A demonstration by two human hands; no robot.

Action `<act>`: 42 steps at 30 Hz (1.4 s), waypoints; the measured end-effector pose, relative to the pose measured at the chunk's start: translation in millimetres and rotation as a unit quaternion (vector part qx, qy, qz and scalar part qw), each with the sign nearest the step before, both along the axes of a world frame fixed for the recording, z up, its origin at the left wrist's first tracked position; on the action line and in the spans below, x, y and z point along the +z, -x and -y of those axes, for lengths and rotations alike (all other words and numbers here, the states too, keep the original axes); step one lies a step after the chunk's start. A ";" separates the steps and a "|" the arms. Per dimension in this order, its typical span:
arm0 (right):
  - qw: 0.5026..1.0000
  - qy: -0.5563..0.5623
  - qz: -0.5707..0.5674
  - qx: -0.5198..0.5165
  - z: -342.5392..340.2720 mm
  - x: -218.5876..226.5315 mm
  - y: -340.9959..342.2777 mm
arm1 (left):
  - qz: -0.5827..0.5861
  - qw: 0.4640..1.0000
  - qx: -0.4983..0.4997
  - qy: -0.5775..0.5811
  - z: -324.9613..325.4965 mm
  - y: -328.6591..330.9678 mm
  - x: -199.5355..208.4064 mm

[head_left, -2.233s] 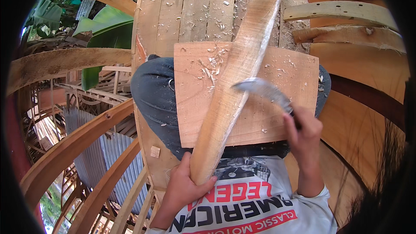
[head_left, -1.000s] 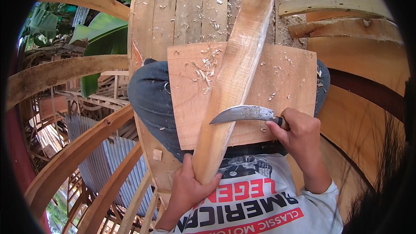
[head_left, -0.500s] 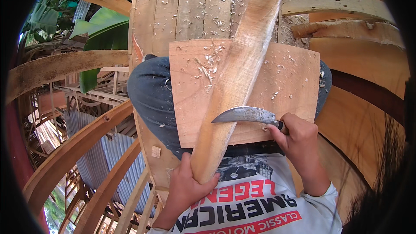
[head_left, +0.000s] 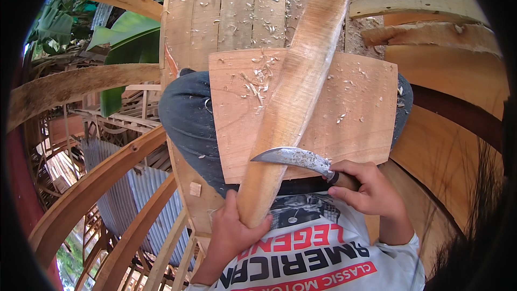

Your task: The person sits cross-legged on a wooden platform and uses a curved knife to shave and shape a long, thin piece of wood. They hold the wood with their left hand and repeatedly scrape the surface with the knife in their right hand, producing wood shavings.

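Hands both closed: left hand (head_left: 234, 231) around the near end of a wooden strip (head_left: 296, 94), right hand (head_left: 371, 188) gripping a curved knife (head_left: 293, 156) by its handle.
Strip slants far and right over a flat board (head_left: 353, 126), blade across its near part.

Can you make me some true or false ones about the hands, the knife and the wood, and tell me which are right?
1. The right hand holds a curved knife. True.
2. The curved knife reaches across the long piece of wood. True.
3. The left hand grips the far end of the long piece of wood. False: it grips the near end, by the shirt.
4. Curly wood shavings lie on the flat board. True.
5. The flat board hangs on a wall. False: it lies across the person's legs.
6. The knife's blade is bright red. False: it is grey metal.
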State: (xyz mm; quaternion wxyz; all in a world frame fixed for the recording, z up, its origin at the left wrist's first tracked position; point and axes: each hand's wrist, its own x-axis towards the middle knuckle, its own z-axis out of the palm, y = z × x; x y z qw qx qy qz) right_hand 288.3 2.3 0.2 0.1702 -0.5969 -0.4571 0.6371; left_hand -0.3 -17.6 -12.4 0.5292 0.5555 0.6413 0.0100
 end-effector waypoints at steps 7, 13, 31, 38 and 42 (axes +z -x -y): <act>0.990 -0.132 0.024 -0.034 10.5 -8.3 5.5 | -0.013 1.000 -0.003 -0.008 -2.6 -2.8 1.6; 0.995 -0.076 -0.001 -0.058 7.3 -4.4 -3.1 | 0.000 1.000 -0.006 -0.008 -3.4 0.2 0.2; 0.996 -0.044 -0.003 -0.082 3.8 -7.2 -6.3 | 0.011 1.000 -0.005 -0.020 -3.4 -1.7 0.2; 0.990 -0.095 0.029 -0.101 7.9 -14.9 -0.8 | 0.019 0.999 0.025 -0.008 -4.1 -0.5 2.5; 0.962 -0.210 0.132 -0.115 6.7 -14.4 5.0 | 0.017 1.000 0.020 0.000 -6.6 -1.4 2.7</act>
